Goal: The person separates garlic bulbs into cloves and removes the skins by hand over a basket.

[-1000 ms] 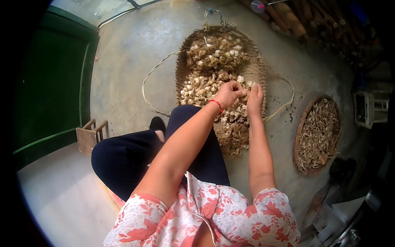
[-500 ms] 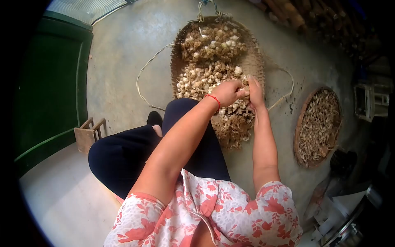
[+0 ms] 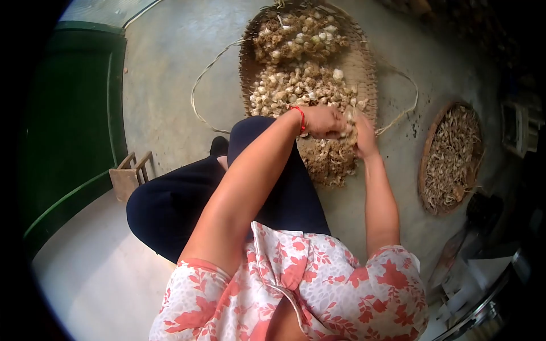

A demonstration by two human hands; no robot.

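Both hands meet over the near right part of a woven basket (image 3: 365,85) heaped with garlic bulbs (image 3: 293,85). My left hand (image 3: 324,121), with a red string at the wrist, is closed, its fingertips at a pale garlic bulb (image 3: 350,117) between the hands. Gripping the same bulb from the right is my right hand (image 3: 364,135), its fingers curled round it; the exact grip is blurred. Below the hands, a brown clump of dry roots and husks (image 3: 330,162) lies by the basket's near end.
On the right lies a round tray (image 3: 424,187) of dry stalk pieces. Rope loops (image 3: 196,94) stick out from the basket's sides. A small wooden stool (image 3: 126,179) stands left by a green door (image 3: 68,113). Dark objects crowd the right edge.
The camera view has shifted, so the basket sits higher in it. My hands have turned slightly and drawn nearer my body, and the garlic bulb between them now shows.
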